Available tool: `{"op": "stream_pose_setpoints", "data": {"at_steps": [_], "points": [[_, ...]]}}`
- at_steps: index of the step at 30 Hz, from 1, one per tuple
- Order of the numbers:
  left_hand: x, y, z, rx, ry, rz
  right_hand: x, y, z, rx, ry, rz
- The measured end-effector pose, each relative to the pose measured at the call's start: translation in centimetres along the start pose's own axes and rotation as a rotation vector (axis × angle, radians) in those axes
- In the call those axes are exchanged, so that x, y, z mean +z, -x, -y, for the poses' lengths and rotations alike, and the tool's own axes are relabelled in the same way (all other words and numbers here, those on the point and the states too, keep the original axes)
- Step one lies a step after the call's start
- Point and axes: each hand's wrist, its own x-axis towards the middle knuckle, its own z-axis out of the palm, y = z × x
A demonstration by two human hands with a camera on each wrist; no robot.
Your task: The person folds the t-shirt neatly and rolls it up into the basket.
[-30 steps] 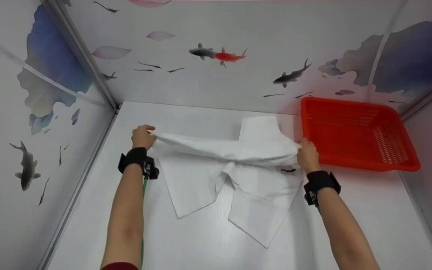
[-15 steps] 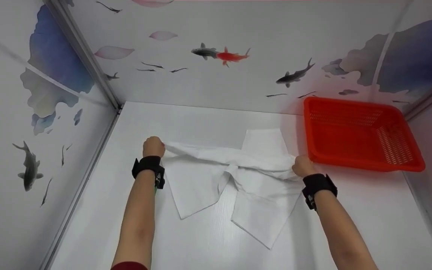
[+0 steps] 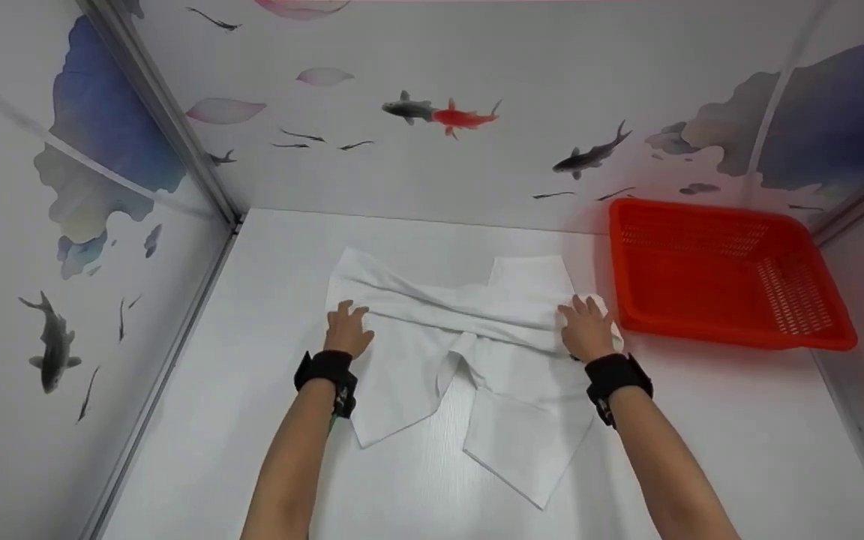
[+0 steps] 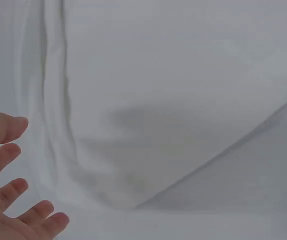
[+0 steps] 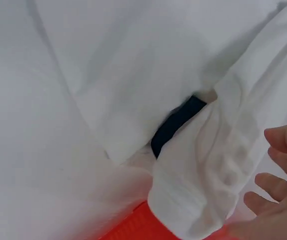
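A white cloth garment [image 3: 417, 300] lies spread on the white table, with a crumpled fold running across its middle. Two flaps of it reach toward the person and another points to the back. My left hand [image 3: 348, 330] is over the garment's left part; in the left wrist view its fingers are spread and hold nothing. At the right end of the fold is my right hand [image 3: 586, 330], its fingers parted and gripping nothing. Whether either hand touches the cloth I cannot tell. A dark strip [image 5: 178, 125] shows at the garment's fold in the right wrist view.
A red plastic basket [image 3: 724, 285] with slotted walls stands at the back right, close to the right hand. Walls printed with fish enclose the table [image 3: 289, 232] at the left, back and right. Each wrist wears a black band [image 3: 325, 367].
Both hands have let go of the garment's fold and come nearer the person and inward. The fold's left end now lies flat, pointing to the back.
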Motion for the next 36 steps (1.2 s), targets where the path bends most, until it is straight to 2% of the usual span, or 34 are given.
{"op": "stream_pose_setpoints", "data": {"at_steps": [3,7,9,11,15,18,24,27,32,36], "points": [[2.2,1.2,0.3,0.002,-0.009,0.088,0.6,-0.2,0.9,-0.02,-0.056,0.11],[3.9,2.7,1.7,0.083,-0.065,0.192,1.3,0.1,1.5,0.058,-0.16,0.288],[3.7,3.4,2.5,0.13,-0.088,0.241,1.7,0.5,1.5,0.094,-0.159,0.327],[2.8,3.9,3.4,0.169,-0.104,0.287,2.0,0.9,1.2,0.109,-0.147,0.338],[0.5,4.7,5.3,0.192,-0.129,0.386,2.3,1.5,0.0,0.141,-0.165,0.353],[-0.5,5.0,6.4,0.195,-0.154,0.417,2.2,1.5,-0.9,0.167,-0.189,0.386],[-0.8,5.1,7.1,0.196,-0.166,0.431,2.6,0.3,-1.6,0.181,-0.23,0.474],[-0.7,5.0,7.0,0.196,-0.164,0.42,2.7,-0.2,-1.6,0.17,-0.23,0.437],[-0.3,5.1,6.7,0.163,-0.112,0.426,3.4,0.4,-0.9,0.091,-0.185,0.251],[0.3,5.3,6.5,0.151,-0.073,0.415,4.2,0.9,-0.4,0.082,-0.204,0.248]]}}
